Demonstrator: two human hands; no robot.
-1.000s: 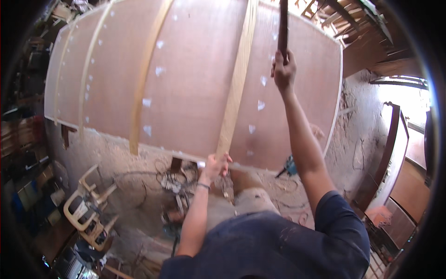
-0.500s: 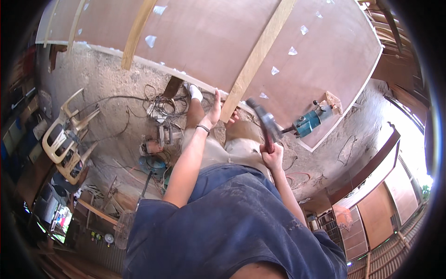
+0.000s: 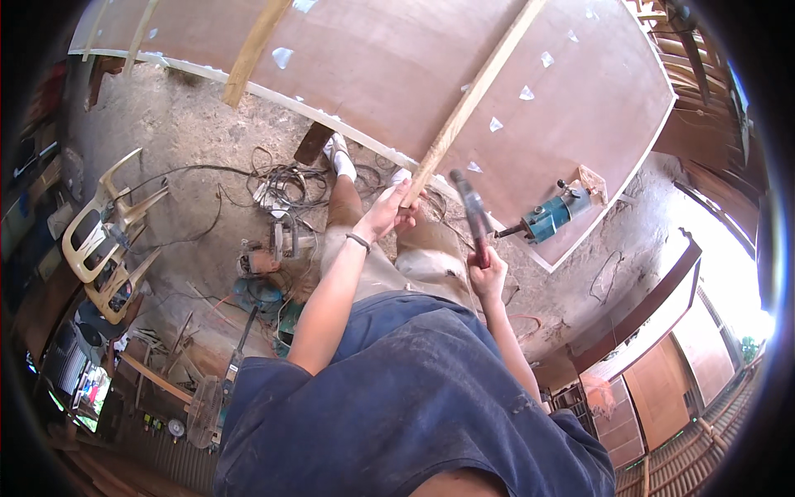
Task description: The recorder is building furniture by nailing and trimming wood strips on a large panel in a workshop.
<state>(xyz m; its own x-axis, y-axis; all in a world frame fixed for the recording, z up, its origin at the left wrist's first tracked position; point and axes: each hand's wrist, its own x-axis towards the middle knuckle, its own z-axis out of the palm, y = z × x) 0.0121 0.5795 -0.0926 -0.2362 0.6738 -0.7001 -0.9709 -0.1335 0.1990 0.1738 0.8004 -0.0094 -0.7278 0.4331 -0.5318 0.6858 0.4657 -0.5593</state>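
A large pinkish-brown panel [image 3: 414, 74] with white edges and pale patches carries several pale wooden strips. My left hand [image 3: 387, 211] has its fingers round the near end of the strip [image 3: 464, 108] that overhangs the panel's front edge. My right hand [image 3: 487, 273] grips a hammer [image 3: 469, 203] by its red-brown handle, the dark head raised just right of that strip's end. A teal power tool [image 3: 548, 217] lies on the panel's right part, by a small wooden piece.
A beige plastic chair [image 3: 83, 244] lies at the left. Tangled cables [image 3: 281, 186] and other tools [image 3: 281, 240] are on the floor around my legs. A leaning dark-framed board [image 3: 629, 323] stands at the right, stacked wood [image 3: 679, 58] at the upper right.
My right hand has come down from high over the panel with the hammer. My left hand, fairly straight-fingered half a second ago, now curls round the strip's end. The view has tilted downward.
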